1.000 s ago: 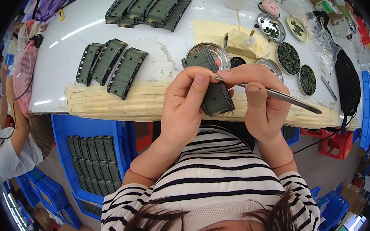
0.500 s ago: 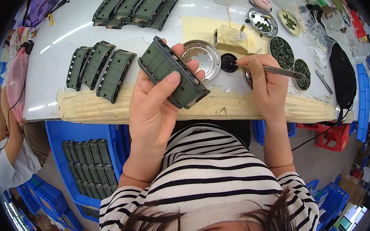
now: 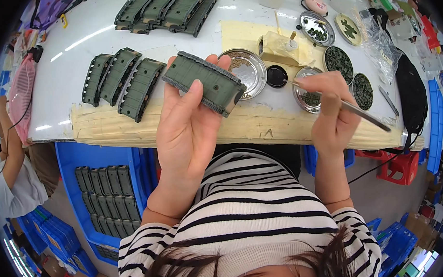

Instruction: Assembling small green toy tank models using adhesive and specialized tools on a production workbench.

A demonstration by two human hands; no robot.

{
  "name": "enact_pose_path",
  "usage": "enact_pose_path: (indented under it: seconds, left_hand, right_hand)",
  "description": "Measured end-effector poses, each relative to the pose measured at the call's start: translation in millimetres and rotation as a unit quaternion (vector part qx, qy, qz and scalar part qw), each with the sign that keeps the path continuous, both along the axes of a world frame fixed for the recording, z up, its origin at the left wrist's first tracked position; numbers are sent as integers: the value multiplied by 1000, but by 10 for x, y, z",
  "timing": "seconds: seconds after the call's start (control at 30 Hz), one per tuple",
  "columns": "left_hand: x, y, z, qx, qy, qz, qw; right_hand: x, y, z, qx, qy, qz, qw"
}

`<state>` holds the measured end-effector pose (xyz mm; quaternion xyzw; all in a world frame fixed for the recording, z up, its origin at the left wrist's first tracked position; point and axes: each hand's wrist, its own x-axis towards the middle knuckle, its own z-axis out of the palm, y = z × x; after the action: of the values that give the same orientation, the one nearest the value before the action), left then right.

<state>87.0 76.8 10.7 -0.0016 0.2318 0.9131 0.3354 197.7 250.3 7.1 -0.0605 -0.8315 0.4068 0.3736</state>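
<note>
A curved green toy-like panel with dark toothed long edges and small holes rests in my left hand, which is closed around it with the thumb on its face. In my right hand is a pair of metal tweezers, pinched between the fingers. Their tip points left, close to a small round black dish; whether it grips anything is too small to tell. Just beyond this hand lies a round steel dish with small dark green pieces, partly covered by the fingers.
More green panels lie left, with a stack behind. A steel dish holds tiny brown bits. Tins of dark green pieces stand right, near a taped block. A blue crate of panels sits below left; another person is beyond.
My right hand has shifted right and toward me, drawing the tweezers back from over the black dish and uncovering the steel dish. The panel in my left hand has tipped flatter.
</note>
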Motion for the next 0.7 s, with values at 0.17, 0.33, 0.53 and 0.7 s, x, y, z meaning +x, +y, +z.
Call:
enact_pose_path:
  seconds: [0.17, 0.33, 0.53, 0.7]
  left_hand:
    - [29, 49, 17, 12, -12, -13, 1000]
    - [51, 76, 17, 32, -35, -11, 999]
    - [76, 67, 23, 40, -49, -8, 998]
    - [96, 77, 22, 32, -49, -6, 998]
  right_hand:
    - [-3, -209, 198, 20, 50, 132, 990]
    - [-85, -372, 43, -63, 53, 148, 986]
    - [-84, -404, 20, -56, 41, 138, 988]
    - [-81, -428, -16, -55, 55, 135, 988]
